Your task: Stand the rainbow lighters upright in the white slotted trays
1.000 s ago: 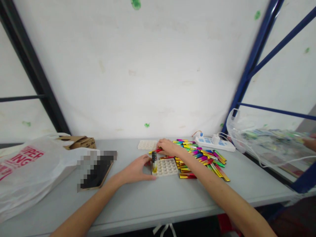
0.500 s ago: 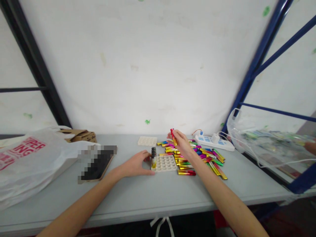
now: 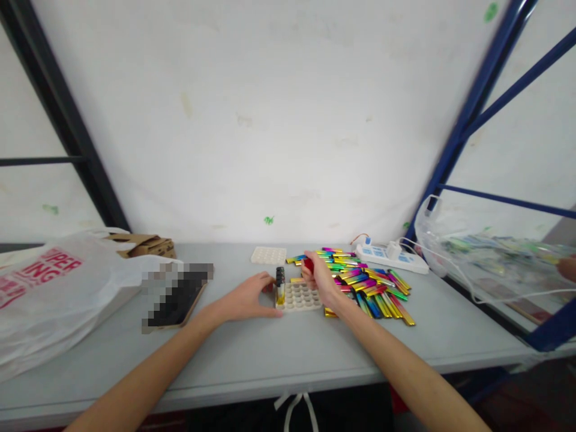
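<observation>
My left hand (image 3: 249,296) is curved around the left end of a white tray with rows of round holes (image 3: 300,296), thumb at its front corner and fingers at the back. Along that end stands a row of slim tubes (image 3: 281,285), dark on top and yellow below. Above the tray's back right part, my right hand (image 3: 320,277) is closed on a red metallic tube (image 3: 309,264), mostly hidden by the fingers. A heap of shiny tubes in gold, red, purple, blue and green (image 3: 375,288) lies just right of this hand.
A second holed tray (image 3: 269,255) lies near the wall. Behind the heap is a white power strip (image 3: 391,258) with cables. On the left are a phone (image 3: 182,297), a white plastic bag (image 3: 67,294) and cardboard (image 3: 148,246). At far right hangs a clear bag (image 3: 490,252).
My right hand has come down and slightly left toward the tray with the red tube, which now points differently in the fingers. My left hand has stayed in place.
</observation>
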Available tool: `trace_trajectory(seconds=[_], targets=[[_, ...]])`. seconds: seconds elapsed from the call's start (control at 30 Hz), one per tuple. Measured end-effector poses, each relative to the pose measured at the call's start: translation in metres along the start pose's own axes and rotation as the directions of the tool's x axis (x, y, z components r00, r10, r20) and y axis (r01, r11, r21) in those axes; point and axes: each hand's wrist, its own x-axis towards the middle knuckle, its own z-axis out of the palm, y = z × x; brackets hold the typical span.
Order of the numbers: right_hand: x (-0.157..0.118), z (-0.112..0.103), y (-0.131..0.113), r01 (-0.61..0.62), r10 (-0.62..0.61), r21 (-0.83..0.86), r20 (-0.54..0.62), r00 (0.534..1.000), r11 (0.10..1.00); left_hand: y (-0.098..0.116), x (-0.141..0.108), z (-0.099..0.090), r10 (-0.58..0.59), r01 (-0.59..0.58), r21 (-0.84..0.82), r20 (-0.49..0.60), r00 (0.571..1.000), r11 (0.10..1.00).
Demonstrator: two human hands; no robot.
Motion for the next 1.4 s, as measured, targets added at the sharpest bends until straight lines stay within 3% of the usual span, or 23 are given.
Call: trace_trajectory(seconds=[0.1,0.27,0.4,0.53,0.63,0.7,0.93,1.2,1.27,1.4], targets=[[-0.002,0.005,0.0,-0.122,0.123,0.098,-0.01,0.992,0.988,-0.002,0.001,0.001,-0.001,0.001,-0.004,-0.003,1.0,1.0],[-0.001,0.003,0.001,-0.148,0.148,0.114,0.013,0.989,0.982,-0.006,0.001,0.003,0.011,-0.011,-0.011,0.009,1.0,1.0],[0.001,-0.005,0.004,0.041,-0.046,0.081,0.056,0.997,0.996,-0.005,0.001,0.002,0.02,-0.02,-0.012,0.013,1.0,1.0],[-0.004,-0.014,-0.005,0.225,-0.215,-0.064,0.138,0.967,0.972,-0.003,0.0,0.001,0.017,-0.017,-0.008,0.007,1.0,1.0],[-0.012,-0.017,-0.018,0.446,-0.396,-0.304,0.213,0.893,0.842,-0.003,0.001,0.002,0.008,-0.008,0.0,0.014,1.0,1.0],[-0.017,-0.018,-0.025,0.526,-0.447,-0.403,0.279,0.85,0.749,-0.003,0.001,0.002,0.01,-0.01,-0.003,0.009,1.0,1.0],[-0.021,-0.017,-0.022,0.474,-0.284,-0.451,0.425,0.859,0.757,0.0,0.001,-0.001,0.024,-0.024,-0.001,0.018,1.0,1.0],[-0.021,-0.014,-0.014,0.507,-0.23,-0.482,0.522,0.821,0.714,-0.003,0.002,0.0,0.051,-0.05,-0.069,0.017,0.999,0.996],[-0.021,-0.011,-0.013,0.533,-0.229,-0.515,0.54,0.81,0.671,-0.003,0.002,0.0,0.055,-0.054,-0.069,0.016,0.998,0.996],[-0.02,-0.009,-0.017,0.538,-0.246,-0.648,0.489,0.837,0.539,-0.002,0.002,-0.001,0.038,-0.037,-0.04,0.036,0.999,0.999]])
